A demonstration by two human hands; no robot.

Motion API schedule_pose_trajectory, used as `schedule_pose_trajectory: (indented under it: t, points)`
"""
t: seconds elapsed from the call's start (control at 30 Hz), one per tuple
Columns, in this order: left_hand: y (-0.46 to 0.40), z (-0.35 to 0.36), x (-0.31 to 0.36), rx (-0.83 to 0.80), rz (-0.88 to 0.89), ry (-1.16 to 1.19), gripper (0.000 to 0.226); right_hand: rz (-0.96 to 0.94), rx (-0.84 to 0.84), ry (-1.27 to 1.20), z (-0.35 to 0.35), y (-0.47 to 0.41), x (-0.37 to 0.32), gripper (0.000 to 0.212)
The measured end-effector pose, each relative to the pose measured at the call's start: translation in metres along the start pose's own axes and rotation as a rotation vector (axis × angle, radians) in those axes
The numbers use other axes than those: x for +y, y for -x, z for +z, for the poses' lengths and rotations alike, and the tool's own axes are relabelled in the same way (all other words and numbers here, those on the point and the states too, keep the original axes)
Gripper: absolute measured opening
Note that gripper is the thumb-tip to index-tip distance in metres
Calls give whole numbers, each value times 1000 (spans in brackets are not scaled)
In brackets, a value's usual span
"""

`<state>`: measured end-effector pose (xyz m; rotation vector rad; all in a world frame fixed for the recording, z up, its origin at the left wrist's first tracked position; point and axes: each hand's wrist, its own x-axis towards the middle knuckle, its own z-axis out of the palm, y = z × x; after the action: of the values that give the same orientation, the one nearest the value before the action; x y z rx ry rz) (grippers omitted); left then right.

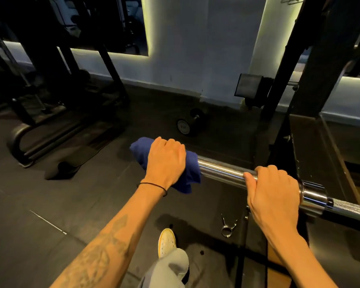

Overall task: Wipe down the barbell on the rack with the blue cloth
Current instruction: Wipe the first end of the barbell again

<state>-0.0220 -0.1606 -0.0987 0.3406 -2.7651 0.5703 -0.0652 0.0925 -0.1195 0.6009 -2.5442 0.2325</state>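
Simply one barbell (222, 170), one blue cloth (192, 170), two hands: left hand (164, 161), right hand (272, 190).

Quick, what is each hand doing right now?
Left hand: its grip is curled round the blue cloth, wrapped over the barbell end.
Right hand: its grip is curled round the bare barbell sleeve beside the collar.
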Motion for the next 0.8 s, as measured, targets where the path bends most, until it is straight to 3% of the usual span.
schedule_pose_trajectory:
  t: [0.13, 0.23, 0.33, 0.4, 0.47, 0.57, 0.7, 0.8]
  points:
    - [8, 1, 21, 103, 140, 134, 16, 7, 25, -33, 2, 6, 0, 40]
    - [6, 11, 0, 166, 127, 380, 33, -24, 36, -24, 3, 8, 4, 44]
    - [3, 16, -32, 182, 120, 191, 16, -26, 46, -38, 4, 10, 3, 45]
    - [2, 11, -42, 44, 122, -26, 8, -10, 63, -57, 6, 11, 2, 45]
    - [1, 1, -32, -71, 25, -57, 14, -3, 74, -67, 9, 11, 2, 45]
    - [-2, -22, 3, -102, -78, -1, 11, 20, 113, -95, 12, 12, 0, 46]
    - [8, -27, 61, -11, 79, 202, 17, 49, 113, -116, 16, 17, 1, 55]
    - [14, -11, 55, 168, 123, 468, 29, 23, 115, -145, 17, 22, 5, 59]
